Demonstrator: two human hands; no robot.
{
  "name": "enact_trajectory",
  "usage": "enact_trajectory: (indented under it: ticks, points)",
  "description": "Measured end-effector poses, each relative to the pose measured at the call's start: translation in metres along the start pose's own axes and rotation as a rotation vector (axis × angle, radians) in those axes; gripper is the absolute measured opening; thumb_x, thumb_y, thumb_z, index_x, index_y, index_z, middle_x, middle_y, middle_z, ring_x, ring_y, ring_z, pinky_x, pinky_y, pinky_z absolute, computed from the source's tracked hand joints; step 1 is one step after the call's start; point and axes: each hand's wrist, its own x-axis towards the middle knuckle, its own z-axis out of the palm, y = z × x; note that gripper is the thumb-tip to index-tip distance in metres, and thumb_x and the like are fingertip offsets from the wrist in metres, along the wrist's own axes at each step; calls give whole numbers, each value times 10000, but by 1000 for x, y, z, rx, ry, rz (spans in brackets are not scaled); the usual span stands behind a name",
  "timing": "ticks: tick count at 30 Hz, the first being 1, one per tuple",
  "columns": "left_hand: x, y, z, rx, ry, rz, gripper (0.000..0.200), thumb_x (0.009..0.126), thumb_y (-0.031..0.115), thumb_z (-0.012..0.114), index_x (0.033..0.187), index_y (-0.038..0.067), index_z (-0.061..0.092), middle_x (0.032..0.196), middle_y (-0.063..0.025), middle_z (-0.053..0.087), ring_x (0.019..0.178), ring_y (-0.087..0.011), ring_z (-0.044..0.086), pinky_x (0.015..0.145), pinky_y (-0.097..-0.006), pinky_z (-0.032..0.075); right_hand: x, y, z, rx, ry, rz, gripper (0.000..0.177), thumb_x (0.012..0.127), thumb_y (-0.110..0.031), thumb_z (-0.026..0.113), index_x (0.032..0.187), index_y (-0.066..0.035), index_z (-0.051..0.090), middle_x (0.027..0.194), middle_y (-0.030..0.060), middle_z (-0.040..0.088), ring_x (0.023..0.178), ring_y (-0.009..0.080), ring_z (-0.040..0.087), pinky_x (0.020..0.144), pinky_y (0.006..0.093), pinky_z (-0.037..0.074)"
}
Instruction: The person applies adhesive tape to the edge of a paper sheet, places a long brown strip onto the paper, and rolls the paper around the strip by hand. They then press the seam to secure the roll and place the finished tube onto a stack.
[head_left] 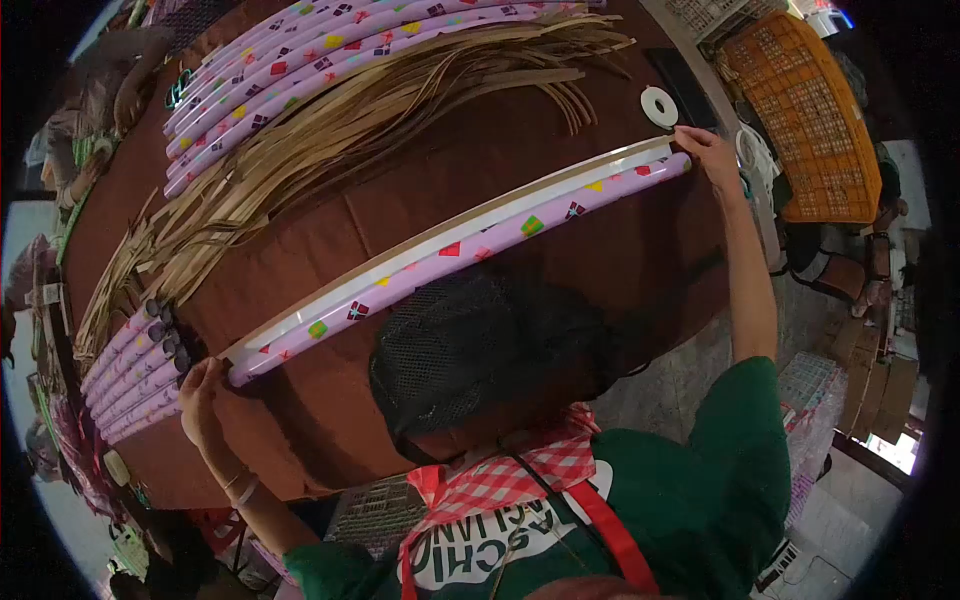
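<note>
A long roll in lilac patterned wrap [480,245] lies slantwise across the brown table, with a white strip and a flat tan strip [430,235] along its far edge. At the lower left end, my left hand [203,390] pinches the end of the tan strip. My right hand [708,155] is closed on the strip's other end at the upper right, beside the roll's tip. A white tape ring [658,107] lies just beyond my right hand.
Tan strips [290,150] are heaped behind the roll. Wrapped rolls lie at the back [350,50] and at the left [135,375]. A black mesh item [450,350] is in front of me. An orange crate [800,120] stands right; people are at the far left.
</note>
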Motion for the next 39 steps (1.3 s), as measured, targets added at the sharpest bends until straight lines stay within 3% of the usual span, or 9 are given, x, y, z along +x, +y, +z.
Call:
enact_trajectory:
  ticks: [6,8,11,23,30,32,34,36,39]
  points:
    - [6,-19,2,-194,-17,-78,210,846,221,646,946,37,658,808,37,595,707,-48,464,631,-175,334,0,6,7,-124,99,22,347,782,-289,715,1005,-25,682,930,22,651,873,100,565,806,231,423]
    - [10,-29,0,-335,-120,-52,216,856,213,638,962,25,644,829,29,597,727,-55,489,664,-179,368,0,6,6,-143,109,26,327,774,-295,718,972,-35,701,929,28,654,882,114,567,825,250,423]
    - [9,-30,4,-295,-82,-13,241,873,271,620,901,32,645,744,51,508,672,-61,409,637,-227,343,3,12,4,-108,75,32,339,777,-294,717,1001,-41,692,947,20,654,897,109,565,834,243,418]
    - [16,-33,6,-272,-95,-56,199,861,203,626,938,20,648,814,40,566,738,-67,484,666,-209,379,10,27,-8,167,-16,71,351,825,-214,674,1122,-33,627,1117,78,604,1055,160,525,916,279,390]
    - [4,-21,12,-281,-20,-71,217,814,192,672,927,6,669,780,15,620,686,-60,521,609,-196,383,4,6,-4,-132,66,127,409,855,-248,632,1205,-45,576,1207,89,561,1158,174,472,979,289,345]
    - [2,-21,12,-268,-36,-47,230,811,210,665,917,6,679,777,8,624,699,-65,524,626,-198,381,27,42,-29,-129,-97,14,420,879,-250,596,1242,-45,543,1241,91,538,1185,175,454,997,306,333]
    - [2,-21,11,-162,22,-95,238,796,218,680,926,18,688,765,23,619,689,-50,511,606,-184,356,18,22,-13,85,-67,206,405,899,-257,564,1249,-53,539,1271,87,516,1193,183,451,1001,324,332]
    - [-2,-17,15,-266,13,-62,237,792,225,684,919,24,692,746,33,607,664,-42,490,578,-191,342,34,45,-36,159,-124,119,357,919,-202,530,1244,-55,539,1262,71,514,1176,149,452,999,287,322]
    - [2,-23,14,-265,-3,-72,242,789,238,691,909,28,697,740,27,608,658,-49,483,552,-202,336,10,8,-8,162,-14,273,385,906,-225,556,1243,-40,531,1248,76,521,1163,172,464,997,295,324]
